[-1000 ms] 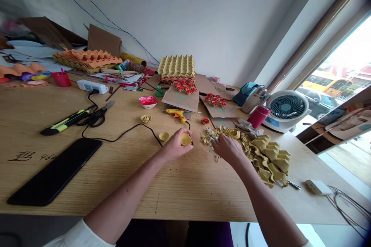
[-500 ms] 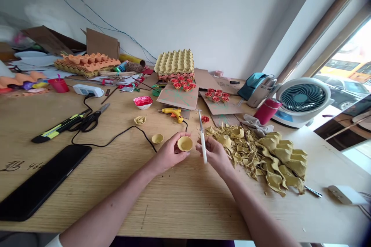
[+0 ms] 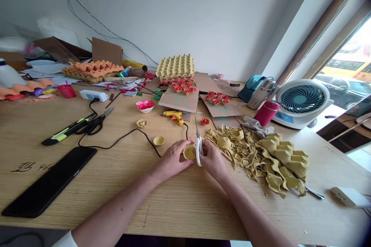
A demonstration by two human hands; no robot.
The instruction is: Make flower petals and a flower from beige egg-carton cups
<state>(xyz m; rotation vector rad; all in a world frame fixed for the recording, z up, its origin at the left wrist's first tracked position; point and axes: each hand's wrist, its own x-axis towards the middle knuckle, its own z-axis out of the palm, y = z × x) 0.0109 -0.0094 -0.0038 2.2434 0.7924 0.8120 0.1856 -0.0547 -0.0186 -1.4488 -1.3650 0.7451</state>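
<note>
Holds a yellow cup [image 3: 189, 153] in the half-curled left hand [image 3: 175, 157]; grips white-handled scissors [image 3: 198, 139] just beside it in the closed right hand [image 3: 213, 158]. Has a second cup [image 3: 159, 141] near the left, scraps [image 3: 242, 155] beside the right, a glue gun [image 3: 176, 115] beyond.

We've got a little yellow cup [image 3: 189, 153], mouth tilted up, held in from the tabletop's [image 3: 174, 208] front edge, plus white-handled scissors [image 3: 198, 152] right beside it, blades pointing toward the back edge.

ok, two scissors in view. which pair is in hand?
The white scissors: the right hand holds them by the handles, blades pointing away from the person. The black scissors lie on the table.
</note>
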